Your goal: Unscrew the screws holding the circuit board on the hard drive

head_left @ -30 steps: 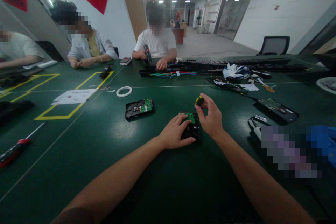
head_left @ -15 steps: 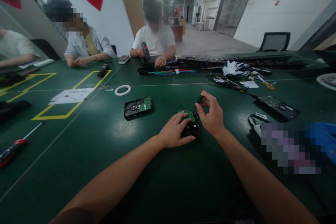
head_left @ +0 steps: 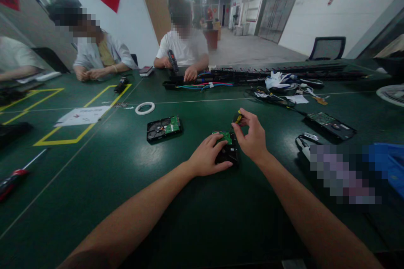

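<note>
My left hand (head_left: pixel 204 154) lies across a hard drive (head_left: pixel 227 154) and holds it against the green table, fingers over its green circuit board and thumb along the near end. Between the fingertips and thumb of my right hand (head_left: pixel 251 134) is a small screwdriver (head_left: pixel 237 117) with a black and yellow handle. It stands over the drive's far right corner; the fingers partly hide its lower end, so I cannot tell if the tip touches. To the left lies a second hard drive (head_left: pixel 164 129), its circuit board facing up.
Another hard drive (head_left: pixel 330 126) lies right, near cables and white gloves (head_left: pixel 279 80). A white ring (head_left: pixel 144 108), paper sheet (head_left: pixel 82 116) and red-black screwdriver (head_left: pixel 14 183) are left. Across the table a person (head_left: pixel 183 48) holds a power tool (head_left: pixel 173 61); others sit left.
The view has shifted slightly, moving everything a little to the left. My left hand keeps its place on the drive; the screwdriver's handle has turned a little in my right fingers.
</note>
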`<action>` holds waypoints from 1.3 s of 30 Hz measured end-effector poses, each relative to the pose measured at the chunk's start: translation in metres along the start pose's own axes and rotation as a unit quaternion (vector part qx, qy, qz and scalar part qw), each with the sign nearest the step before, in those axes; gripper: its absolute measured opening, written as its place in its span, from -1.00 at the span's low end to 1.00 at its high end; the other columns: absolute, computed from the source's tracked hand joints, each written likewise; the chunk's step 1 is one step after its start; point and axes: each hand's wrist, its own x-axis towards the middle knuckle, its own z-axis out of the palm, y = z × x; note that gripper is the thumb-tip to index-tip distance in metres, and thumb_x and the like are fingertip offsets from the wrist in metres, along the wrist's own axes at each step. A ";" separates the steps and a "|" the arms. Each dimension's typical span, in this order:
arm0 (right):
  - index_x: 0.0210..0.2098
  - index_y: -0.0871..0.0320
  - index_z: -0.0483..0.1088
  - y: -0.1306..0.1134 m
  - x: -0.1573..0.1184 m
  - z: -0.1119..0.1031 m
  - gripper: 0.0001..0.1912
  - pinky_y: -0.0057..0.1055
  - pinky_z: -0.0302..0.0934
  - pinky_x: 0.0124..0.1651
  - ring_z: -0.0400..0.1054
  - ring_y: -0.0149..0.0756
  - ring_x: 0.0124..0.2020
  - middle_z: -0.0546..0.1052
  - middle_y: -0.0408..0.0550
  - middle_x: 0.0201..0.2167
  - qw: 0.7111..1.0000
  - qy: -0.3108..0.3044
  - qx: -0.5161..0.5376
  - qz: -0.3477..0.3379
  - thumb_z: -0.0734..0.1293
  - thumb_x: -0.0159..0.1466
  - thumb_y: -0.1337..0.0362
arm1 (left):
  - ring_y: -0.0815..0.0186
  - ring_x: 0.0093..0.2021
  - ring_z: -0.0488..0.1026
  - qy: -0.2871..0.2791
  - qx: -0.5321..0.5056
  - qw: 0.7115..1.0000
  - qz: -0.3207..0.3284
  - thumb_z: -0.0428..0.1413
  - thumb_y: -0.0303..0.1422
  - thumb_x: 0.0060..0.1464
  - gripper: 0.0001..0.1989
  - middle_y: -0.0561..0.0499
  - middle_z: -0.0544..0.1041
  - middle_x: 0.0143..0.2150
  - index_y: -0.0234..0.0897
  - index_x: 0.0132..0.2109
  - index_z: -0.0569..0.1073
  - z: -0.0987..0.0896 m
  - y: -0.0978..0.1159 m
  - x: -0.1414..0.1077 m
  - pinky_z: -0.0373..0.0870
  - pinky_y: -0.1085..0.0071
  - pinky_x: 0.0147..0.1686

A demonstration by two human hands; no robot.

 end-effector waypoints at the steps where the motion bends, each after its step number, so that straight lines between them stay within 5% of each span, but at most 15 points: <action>1: 0.40 -0.03 0.28 0.001 0.000 0.000 -0.44 0.02 0.60 0.00 0.59 -0.10 -0.09 0.57 0.09 0.16 1.000 0.002 -0.001 -0.006 0.42 0.47 0.21 | -0.25 0.55 0.20 0.003 0.000 1.000 0.002 0.22 0.21 0.28 -0.15 -0.36 0.30 0.48 -0.29 0.44 0.33 0.000 0.000 0.000 0.24 -0.24 0.51; 13: 0.30 -0.08 0.32 0.000 0.002 0.001 -0.48 -0.07 0.58 -0.10 0.53 -0.13 -0.14 0.53 0.02 0.07 1.000 0.018 -0.009 -0.012 0.48 0.41 0.15 | -0.26 0.54 0.20 0.009 -0.005 1.000 0.008 0.23 0.19 0.29 -0.17 -0.36 0.30 0.48 -0.27 0.44 0.34 -0.001 0.001 0.000 0.25 -0.27 0.50; 22: 0.48 -0.14 0.21 -0.001 0.000 0.001 -0.42 0.04 0.58 0.07 0.60 -0.09 -0.08 0.57 0.04 0.21 0.999 -0.037 0.014 0.002 0.31 0.52 0.22 | -0.27 0.54 0.21 0.012 -0.011 1.000 0.004 0.21 0.20 0.29 -0.18 -0.33 0.31 0.47 -0.25 0.44 0.35 -0.001 0.001 0.000 0.26 -0.29 0.49; 28: 0.40 -0.10 0.29 0.001 0.001 0.003 -0.39 -0.01 0.61 -0.01 0.57 -0.06 -0.06 0.55 0.06 0.22 1.000 -0.007 0.012 0.004 0.46 0.41 0.16 | -0.26 0.54 0.21 0.009 -0.005 1.000 0.009 0.21 0.20 0.30 -0.18 -0.36 0.31 0.46 -0.29 0.43 0.35 -0.001 0.001 0.000 0.25 -0.26 0.50; 39: 0.45 -0.13 0.23 0.000 -0.001 0.003 -0.40 0.00 0.61 0.06 0.63 -0.10 -0.06 0.56 0.05 0.25 0.998 -0.025 0.042 0.026 0.38 0.47 0.21 | -0.25 0.54 0.22 0.007 -0.008 1.000 0.006 0.21 0.20 0.29 -0.18 -0.34 0.31 0.47 -0.27 0.43 0.35 -0.002 0.002 0.001 0.25 -0.26 0.51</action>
